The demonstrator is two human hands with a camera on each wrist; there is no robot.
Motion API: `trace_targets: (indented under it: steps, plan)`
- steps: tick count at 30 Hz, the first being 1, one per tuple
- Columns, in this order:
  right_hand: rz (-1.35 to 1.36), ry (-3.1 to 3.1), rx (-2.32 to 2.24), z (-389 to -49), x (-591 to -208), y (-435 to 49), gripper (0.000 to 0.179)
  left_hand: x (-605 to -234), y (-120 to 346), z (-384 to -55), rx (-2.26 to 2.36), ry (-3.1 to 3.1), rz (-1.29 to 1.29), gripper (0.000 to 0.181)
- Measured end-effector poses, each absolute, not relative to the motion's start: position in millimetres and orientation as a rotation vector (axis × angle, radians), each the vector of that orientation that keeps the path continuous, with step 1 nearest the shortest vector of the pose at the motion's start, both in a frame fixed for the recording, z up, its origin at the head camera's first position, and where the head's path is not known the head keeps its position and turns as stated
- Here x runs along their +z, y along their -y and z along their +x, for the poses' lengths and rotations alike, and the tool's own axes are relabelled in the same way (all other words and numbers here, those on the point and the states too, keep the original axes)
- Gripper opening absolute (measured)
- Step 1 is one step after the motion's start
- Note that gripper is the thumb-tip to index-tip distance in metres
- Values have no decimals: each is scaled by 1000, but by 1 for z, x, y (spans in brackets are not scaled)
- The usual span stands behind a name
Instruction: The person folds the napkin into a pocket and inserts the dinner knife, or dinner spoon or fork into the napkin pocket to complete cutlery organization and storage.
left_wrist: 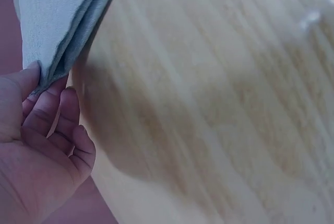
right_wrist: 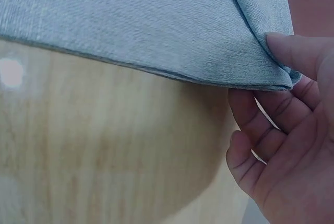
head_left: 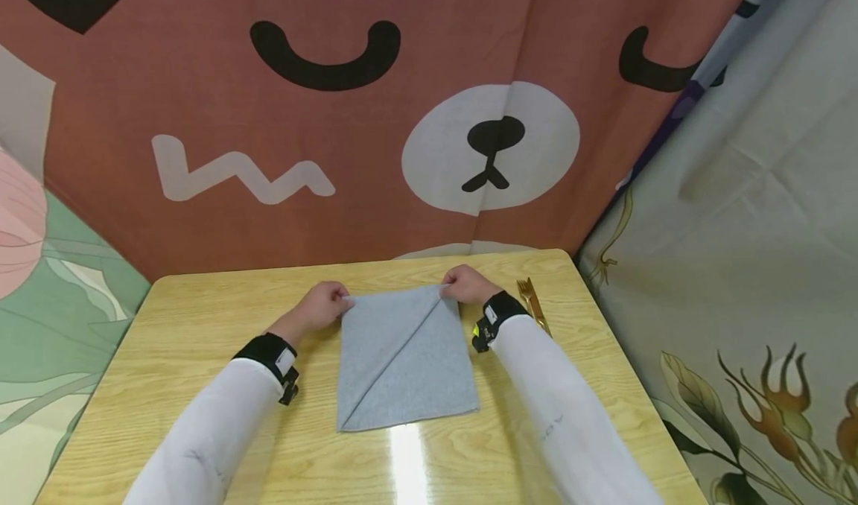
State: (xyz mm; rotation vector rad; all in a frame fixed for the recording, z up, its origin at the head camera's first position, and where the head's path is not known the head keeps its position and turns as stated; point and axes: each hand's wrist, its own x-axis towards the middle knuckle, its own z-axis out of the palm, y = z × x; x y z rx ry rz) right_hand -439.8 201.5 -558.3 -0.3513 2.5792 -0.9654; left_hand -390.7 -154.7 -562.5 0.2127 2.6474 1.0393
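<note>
A grey-blue cloth napkin (head_left: pixel 415 371), folded into a square with a diagonal fold line across its top, lies in the middle of the table in the head view. My left hand (head_left: pixel 320 305) pinches its far left corner between thumb and fingers. At the far right corner, my right hand (head_left: pixel 471 284) pinches the cloth in the same way. In the left wrist view, several layers of the napkin (left_wrist: pixel 57 20) show at the held corner, just above the tabletop. The right wrist view has the thumb on top of the napkin (right_wrist: pixel 156 31) and fingers beneath its edge.
A gold fork (head_left: pixel 525 290) and a gold knife (head_left: pixel 538 311) lie side by side right of the right hand. The wooden table (head_left: pixel 188 341) ends at a bear-patterned curtain (head_left: pixel 375 132) behind and a pale floral curtain (head_left: pixel 737 267) on the right.
</note>
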Motion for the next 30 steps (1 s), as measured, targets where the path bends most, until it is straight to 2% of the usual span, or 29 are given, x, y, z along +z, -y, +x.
trace_targets:
  steps: [17,30]
  plan:
    - [-350,-2556,-1046,-443,-538,-202,16,-543,161,-392,1115,-2621,209,20]
    - [-324,-2561,-1038,-444,-550,-203,16,-547,161,-387,1092,-2667,248,19]
